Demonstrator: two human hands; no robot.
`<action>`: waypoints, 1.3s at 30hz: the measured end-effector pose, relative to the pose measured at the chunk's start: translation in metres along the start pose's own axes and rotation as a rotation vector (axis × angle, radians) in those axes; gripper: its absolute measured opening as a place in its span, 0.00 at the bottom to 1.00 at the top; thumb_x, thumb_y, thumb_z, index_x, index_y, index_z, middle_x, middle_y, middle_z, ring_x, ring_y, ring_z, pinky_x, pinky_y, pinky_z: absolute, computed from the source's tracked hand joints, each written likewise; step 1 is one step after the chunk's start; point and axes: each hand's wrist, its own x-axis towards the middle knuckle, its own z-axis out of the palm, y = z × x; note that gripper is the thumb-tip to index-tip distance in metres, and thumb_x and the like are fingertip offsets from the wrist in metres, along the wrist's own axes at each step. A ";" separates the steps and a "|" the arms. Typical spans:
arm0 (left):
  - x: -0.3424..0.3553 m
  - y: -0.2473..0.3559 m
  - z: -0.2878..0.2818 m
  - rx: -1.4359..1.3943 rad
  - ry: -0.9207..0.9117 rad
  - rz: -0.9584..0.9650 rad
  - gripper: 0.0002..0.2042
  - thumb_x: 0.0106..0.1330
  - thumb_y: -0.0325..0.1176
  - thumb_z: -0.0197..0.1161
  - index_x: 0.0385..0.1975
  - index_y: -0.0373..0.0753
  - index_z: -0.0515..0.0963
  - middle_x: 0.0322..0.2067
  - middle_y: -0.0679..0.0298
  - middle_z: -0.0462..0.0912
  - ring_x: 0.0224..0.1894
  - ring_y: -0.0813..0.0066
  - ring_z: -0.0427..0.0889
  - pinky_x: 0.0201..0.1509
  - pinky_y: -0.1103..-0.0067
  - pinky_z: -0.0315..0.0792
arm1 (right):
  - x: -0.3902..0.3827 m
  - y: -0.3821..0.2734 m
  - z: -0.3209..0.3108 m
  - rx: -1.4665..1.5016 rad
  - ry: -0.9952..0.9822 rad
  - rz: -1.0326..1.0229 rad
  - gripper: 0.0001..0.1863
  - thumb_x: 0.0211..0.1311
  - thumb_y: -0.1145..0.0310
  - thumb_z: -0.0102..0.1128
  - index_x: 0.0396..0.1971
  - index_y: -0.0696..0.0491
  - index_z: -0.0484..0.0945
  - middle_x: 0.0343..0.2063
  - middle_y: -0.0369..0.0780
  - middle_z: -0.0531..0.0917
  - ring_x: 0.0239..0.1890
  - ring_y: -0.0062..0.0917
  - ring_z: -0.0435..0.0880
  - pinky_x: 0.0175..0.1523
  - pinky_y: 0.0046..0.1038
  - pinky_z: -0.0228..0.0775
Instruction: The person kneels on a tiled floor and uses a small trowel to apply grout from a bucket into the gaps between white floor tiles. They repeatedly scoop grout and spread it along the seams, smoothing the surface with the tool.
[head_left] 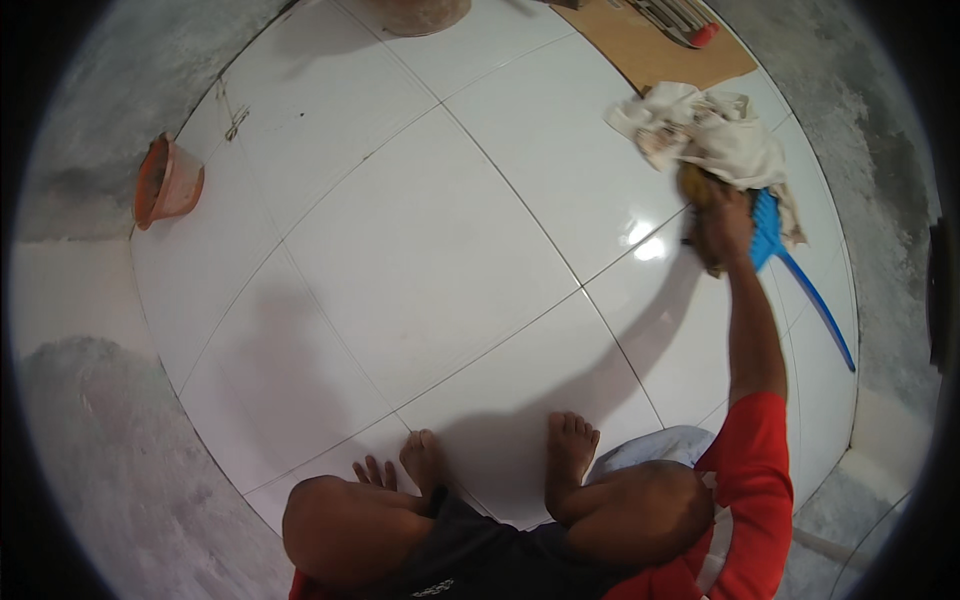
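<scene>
- Head view: we squat barefoot on the white tiled floor (420,250); our right hand (727,225) reaches out and closes around a yellowish-brown lump, seemingly a sponge (695,187), pressed to the tile beside a crumpled white cloth (715,135).
- A blue plastic brush (768,228) lies just behind the hand, handle trailing right.
- We judge the sponge light, soft and compressible, likely slippery when wet; a whole-palm grip over its top suits it.
- Our left hand (375,472) rests fingers spread on the floor by the left foot, holding nothing.
- An orange tub (165,182) sits well apart at left.
</scene>
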 end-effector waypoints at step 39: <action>0.176 -0.154 -0.040 -0.258 0.390 -0.646 0.32 0.72 0.41 0.53 0.71 0.28 0.59 0.74 0.44 0.57 0.77 0.46 0.53 0.79 0.54 0.42 | -0.122 -0.404 0.004 0.297 0.109 -0.588 0.25 0.53 0.60 0.65 0.52 0.52 0.79 0.54 0.45 0.79 0.56 0.42 0.78 0.46 0.46 0.75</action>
